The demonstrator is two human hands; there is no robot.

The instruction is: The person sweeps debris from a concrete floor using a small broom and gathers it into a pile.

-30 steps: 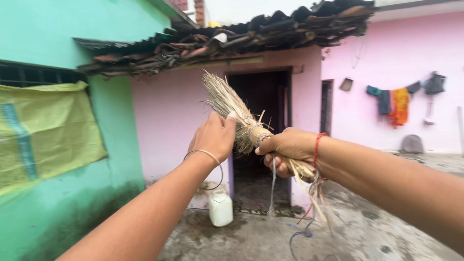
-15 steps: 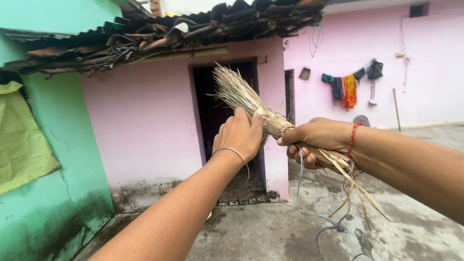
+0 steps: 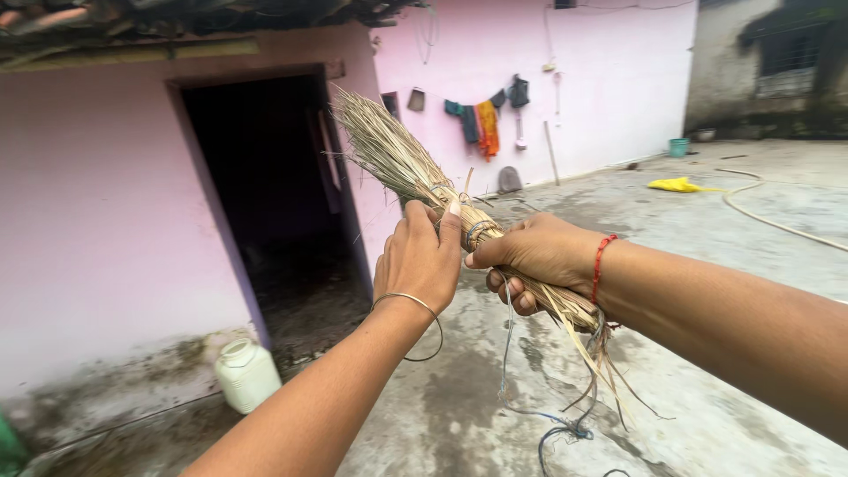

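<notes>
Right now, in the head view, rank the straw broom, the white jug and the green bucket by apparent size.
1. straw broom, though it is closest to the camera
2. white jug
3. green bucket, far off, so it only looks smallest

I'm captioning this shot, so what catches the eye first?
A straw broom held up mid-frame: the left hand grips its bound neck, the right hand its handle end, with a blue cord dangling below. Behind it stand a dark doorway and a pink wall, bright clothes hanging farther back.
</notes>
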